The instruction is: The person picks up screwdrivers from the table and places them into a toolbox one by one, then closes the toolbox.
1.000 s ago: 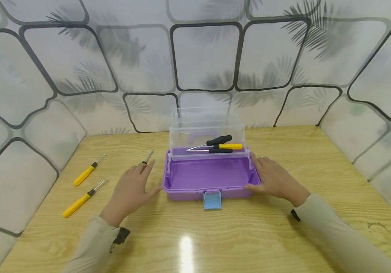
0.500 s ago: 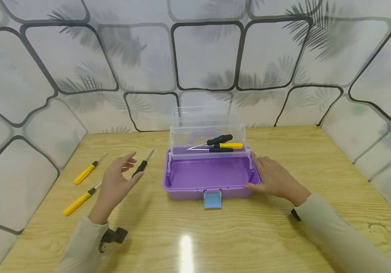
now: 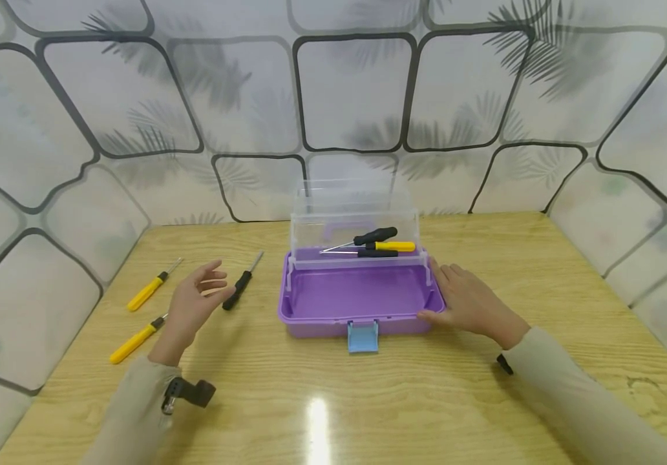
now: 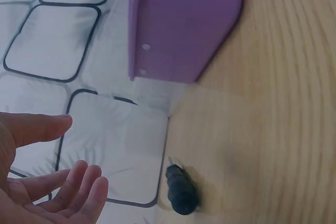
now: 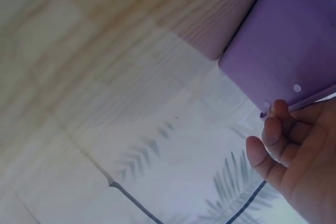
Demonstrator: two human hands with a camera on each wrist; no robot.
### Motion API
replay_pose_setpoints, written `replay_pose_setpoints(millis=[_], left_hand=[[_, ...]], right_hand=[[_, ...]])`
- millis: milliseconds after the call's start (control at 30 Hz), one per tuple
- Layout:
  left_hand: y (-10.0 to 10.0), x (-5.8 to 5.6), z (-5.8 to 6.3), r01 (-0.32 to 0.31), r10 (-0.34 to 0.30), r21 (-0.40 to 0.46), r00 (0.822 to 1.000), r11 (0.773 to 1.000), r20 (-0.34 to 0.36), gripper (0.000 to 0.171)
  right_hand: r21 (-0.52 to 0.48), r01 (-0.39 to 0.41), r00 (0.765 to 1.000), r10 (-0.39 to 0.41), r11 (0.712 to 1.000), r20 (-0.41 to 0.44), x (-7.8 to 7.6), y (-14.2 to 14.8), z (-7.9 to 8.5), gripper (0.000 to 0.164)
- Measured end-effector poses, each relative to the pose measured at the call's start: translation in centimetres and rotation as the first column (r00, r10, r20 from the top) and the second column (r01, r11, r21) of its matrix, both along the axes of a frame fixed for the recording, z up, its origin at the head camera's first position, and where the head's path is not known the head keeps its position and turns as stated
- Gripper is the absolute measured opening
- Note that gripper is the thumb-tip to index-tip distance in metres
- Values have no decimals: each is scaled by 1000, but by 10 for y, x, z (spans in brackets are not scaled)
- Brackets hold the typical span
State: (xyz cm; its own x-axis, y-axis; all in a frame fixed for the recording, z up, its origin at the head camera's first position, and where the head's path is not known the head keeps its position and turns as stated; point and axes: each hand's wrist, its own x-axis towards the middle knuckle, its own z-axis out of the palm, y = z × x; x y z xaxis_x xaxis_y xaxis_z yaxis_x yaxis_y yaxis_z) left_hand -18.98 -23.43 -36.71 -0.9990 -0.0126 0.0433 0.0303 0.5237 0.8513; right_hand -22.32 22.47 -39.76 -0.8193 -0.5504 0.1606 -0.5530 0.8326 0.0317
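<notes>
My left hand is raised over the table with its fingers loosely bent and nothing held. Close to its fingertips lies a black-handled screwdriver, also seen in the left wrist view as a dark handle; hand and tool look slightly apart. A purple toolbox stands with its clear lid raised. My right hand holds the toolbox's right end, thumb at the front corner and fingers along the side. Two black screwdrivers and a yellow one lie toward the toolbox's rear.
Two yellow-handled screwdrivers, a far one and a near one, lie left of my left hand, which partly covers the near one's shaft. A blue latch hangs at the toolbox's front. Patterned walls enclose the wooden table.
My left hand has left the toolbox's left edge, moving leftward to beside the black screwdriver, whose handle now shows. My right hand stays at the toolbox's right end.
</notes>
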Motion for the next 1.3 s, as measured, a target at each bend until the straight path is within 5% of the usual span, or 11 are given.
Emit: replay_pose_setpoints(millis=[567, 900, 1300], left_hand=[[-11, -24, -26, 19, -12, -67, 995, 998, 98, 69], [-14, -36, -33, 64, -36, -162, 985, 985, 169, 74], [-11, -45, -37, 57, -19, -217, 984, 974, 175, 72]], right_hand=[[4, 14, 1000, -15, 1000, 16, 0, -1, 1, 105], [10, 5, 1000, -6, 1000, 3, 0, -1, 1, 104], [6, 4, 1000, -4, 1000, 6, 0, 0, 0, 103]])
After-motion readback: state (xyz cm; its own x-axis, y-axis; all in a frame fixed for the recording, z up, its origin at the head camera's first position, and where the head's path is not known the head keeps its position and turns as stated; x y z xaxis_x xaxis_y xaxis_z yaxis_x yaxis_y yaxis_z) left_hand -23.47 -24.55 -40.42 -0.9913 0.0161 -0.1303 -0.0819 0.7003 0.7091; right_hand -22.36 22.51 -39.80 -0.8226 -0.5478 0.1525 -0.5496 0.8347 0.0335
